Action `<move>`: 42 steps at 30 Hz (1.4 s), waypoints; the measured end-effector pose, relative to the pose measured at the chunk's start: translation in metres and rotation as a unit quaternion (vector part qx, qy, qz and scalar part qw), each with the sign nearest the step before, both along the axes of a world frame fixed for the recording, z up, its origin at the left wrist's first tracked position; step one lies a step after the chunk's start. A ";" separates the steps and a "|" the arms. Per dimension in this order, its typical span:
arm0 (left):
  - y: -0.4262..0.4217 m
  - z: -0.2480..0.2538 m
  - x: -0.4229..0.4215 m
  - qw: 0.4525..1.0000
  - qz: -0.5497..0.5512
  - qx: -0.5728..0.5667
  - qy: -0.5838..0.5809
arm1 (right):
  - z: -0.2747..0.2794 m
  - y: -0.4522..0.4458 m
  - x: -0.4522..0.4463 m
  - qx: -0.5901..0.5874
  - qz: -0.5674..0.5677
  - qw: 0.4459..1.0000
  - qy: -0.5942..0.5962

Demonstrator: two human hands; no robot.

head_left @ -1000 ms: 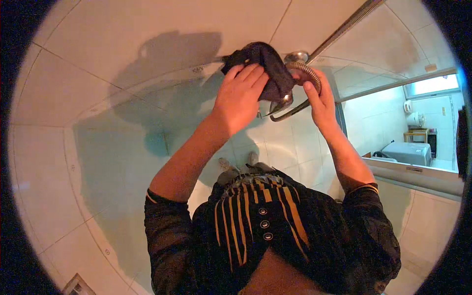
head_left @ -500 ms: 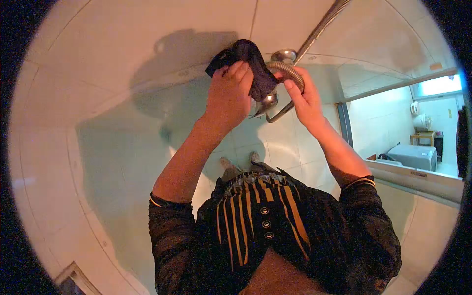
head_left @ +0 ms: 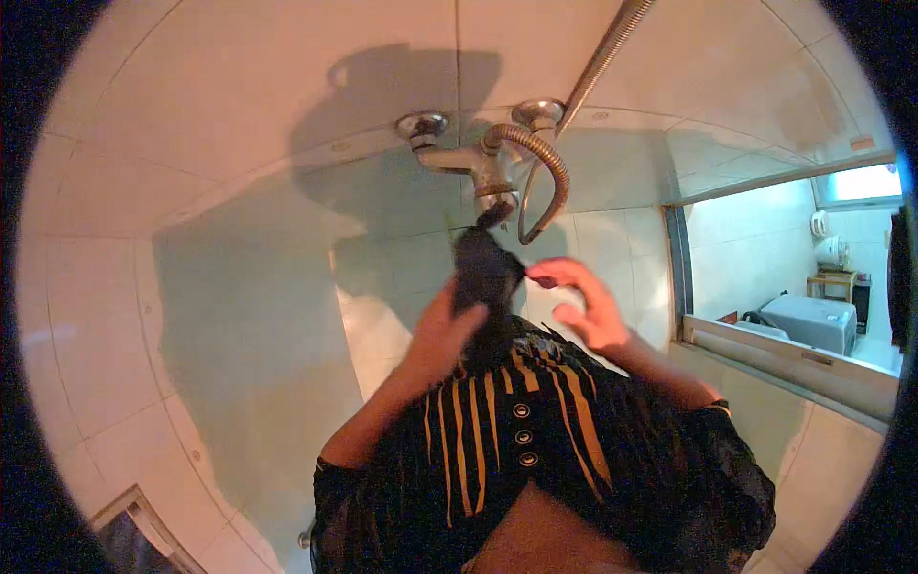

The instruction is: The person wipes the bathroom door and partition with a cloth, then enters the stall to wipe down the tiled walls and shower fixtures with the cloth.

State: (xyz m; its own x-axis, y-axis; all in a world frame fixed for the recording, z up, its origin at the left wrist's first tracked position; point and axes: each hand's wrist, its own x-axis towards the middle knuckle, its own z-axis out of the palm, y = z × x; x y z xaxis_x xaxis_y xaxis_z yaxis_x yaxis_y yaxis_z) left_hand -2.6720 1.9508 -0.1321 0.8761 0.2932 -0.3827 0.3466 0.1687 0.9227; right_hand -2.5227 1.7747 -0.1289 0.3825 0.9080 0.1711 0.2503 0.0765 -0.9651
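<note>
A dark cloth [head_left: 488, 287] hangs bunched in front of my body, just below the wall faucet [head_left: 492, 182]; its upper tip overlaps the faucet's lower end. My left hand [head_left: 442, 335] is closed round the cloth's left side, with the thumb across it. On the other side, my right hand [head_left: 591, 311] is curved, its fingertips pinching a dark edge or corner of the cloth. The thumb of that hand stands apart from its fingers. Motion blurs the cloth and both hands.
A ribbed metal hose [head_left: 555, 182] loops beside the faucet, below a slanting metal tube [head_left: 604, 62] on the tiled wall. At the right, an opening with a metal-edged frame [head_left: 803, 354] shows a grey appliance [head_left: 813, 320] and a small wooden stand [head_left: 832, 279].
Both hands and the cloth have come down from the faucet toward my body. My right hand has left the hose loop. The faucet body, hidden before, is now visible.
</note>
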 end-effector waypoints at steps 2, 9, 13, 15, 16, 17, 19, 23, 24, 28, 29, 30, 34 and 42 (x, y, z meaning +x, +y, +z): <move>-0.014 0.016 0.022 0.916 -0.197 0.280 -0.209 | -0.020 -0.006 -0.021 -0.010 -0.011 0.969 0.245; -0.016 0.028 0.063 0.870 -0.256 0.254 -0.336 | -0.002 -0.050 0.023 -0.068 -0.357 0.881 0.304; 0.004 0.007 0.045 0.951 -0.023 0.137 -0.277 | 0.072 -0.016 0.066 0.041 -0.375 0.917 0.128; 0.006 0.003 0.040 0.956 -0.016 0.139 -0.257 | 0.072 0.015 0.088 0.008 -0.246 0.965 -0.085; 0.006 0.002 0.039 0.961 -0.006 0.144 -0.236 | 0.065 0.034 0.102 -0.004 -0.142 0.966 -0.214; 0.005 0.001 0.039 0.961 -0.007 0.142 -0.238 | 0.051 0.060 0.109 -0.005 -0.098 0.956 -0.276; 0.002 -0.002 0.038 0.928 -0.062 0.224 -0.292 | 0.044 0.090 0.101 -0.008 -0.054 0.940 -0.337; 0.000 -0.019 0.028 0.940 -0.043 0.212 -0.265 | 0.057 0.099 0.092 -0.075 -0.067 0.859 -0.502; 0.000 -0.025 0.025 0.954 -0.032 0.182 -0.235 | 0.059 0.099 0.093 -0.026 -0.068 0.868 -0.490; 0.009 -0.041 0.010 0.961 -0.026 0.175 -0.210 | 0.040 0.056 0.089 -0.061 -0.020 0.889 -0.453; 0.014 -0.046 0.005 0.961 -0.024 0.174 -0.213 | 0.032 0.044 0.092 -0.092 -0.013 0.906 -0.412; 0.018 -0.050 0.000 0.968 -0.018 0.160 -0.195 | 0.021 0.027 0.100 -0.102 -0.071 0.946 -0.300; 0.029 -0.065 -0.011 0.988 -0.009 0.086 -0.127 | 0.050 0.022 0.104 -0.063 -0.336 0.937 0.064; 0.035 -0.058 0.017 0.985 0.028 0.088 -0.146 | 0.040 0.082 0.088 -0.045 -0.116 0.882 -0.455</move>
